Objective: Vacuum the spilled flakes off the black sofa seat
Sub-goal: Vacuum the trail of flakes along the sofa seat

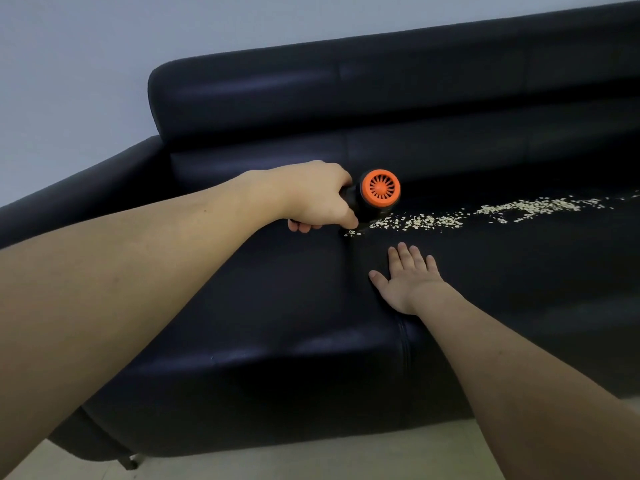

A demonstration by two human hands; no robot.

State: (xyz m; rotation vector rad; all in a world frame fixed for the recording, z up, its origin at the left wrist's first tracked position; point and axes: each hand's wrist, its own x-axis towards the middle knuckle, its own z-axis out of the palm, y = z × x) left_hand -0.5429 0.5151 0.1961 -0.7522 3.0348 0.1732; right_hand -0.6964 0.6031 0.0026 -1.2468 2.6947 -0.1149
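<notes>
A trail of pale flakes [450, 216] runs across the black sofa seat [277, 289], from the seam between two cushions toward the right edge of view. My left hand [311, 199] grips a small black handheld vacuum with an orange vented end [379, 188], held low at the left end of the trail; its nozzle is hidden under the body. My right hand [405, 278] lies flat on the seat, fingers spread, just in front of the flakes and apart from them.
The sofa backrest [346, 98] rises behind the seat against a pale wall. The left armrest [86, 188] curves down at the left. Light floor [346, 459] shows below the sofa's front edge, with a sofa leg [130, 462] at lower left.
</notes>
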